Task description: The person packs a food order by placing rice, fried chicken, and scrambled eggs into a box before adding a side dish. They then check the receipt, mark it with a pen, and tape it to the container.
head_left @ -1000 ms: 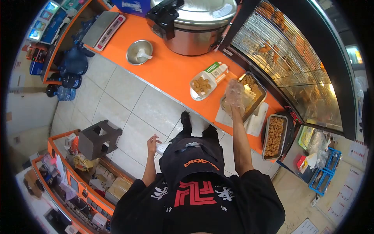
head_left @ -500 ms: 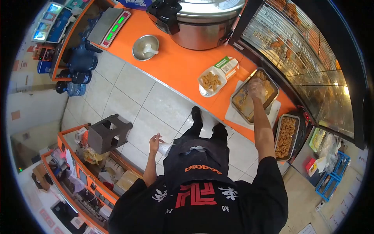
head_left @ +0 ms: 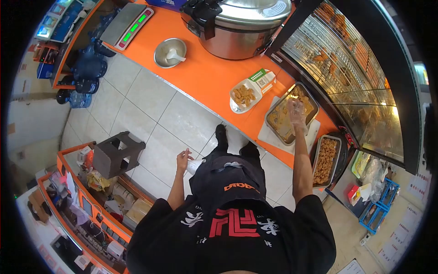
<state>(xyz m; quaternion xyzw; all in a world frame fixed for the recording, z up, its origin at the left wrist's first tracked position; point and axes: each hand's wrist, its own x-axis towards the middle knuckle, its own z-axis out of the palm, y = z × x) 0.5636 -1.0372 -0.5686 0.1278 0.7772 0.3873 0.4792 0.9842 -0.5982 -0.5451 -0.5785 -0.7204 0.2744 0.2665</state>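
My right hand (head_left: 297, 116), in a clear plastic glove, reaches into a metal tray (head_left: 271, 119) of coated, brownish food pieces (head_left: 312, 109) and yellowish crumbs or sauce. Its fingertips are down among the food; glove and blur hide whether they grip a piece. The tray rests on a white board (head_left: 285, 145). Left of it stands a paper box (head_left: 236, 108) with its printed lid up, holding fried pieces (head_left: 244, 95). My left hand (head_left: 183, 160) hangs low at my side, fingers loosely bent and apart, nothing visibly held. Beside it is a white object (head_left: 195, 165) I cannot make out.
A second tray (head_left: 326, 160) of fried pieces stands right. Along the orange counter (head_left: 200, 68) are a steel bowl (head_left: 169, 53) with a white spoon, a large metal cooker (head_left: 239, 36) and a scale (head_left: 127, 27). A glass display cabinet (head_left: 346, 59) borders the tray. A dark stool (head_left: 119, 154) stands behind left.
My right hand has drawn back toward me within the tray, from its far side to nearer the middle. My left hand's fingers look slightly more bent. The whole view has shifted slightly.
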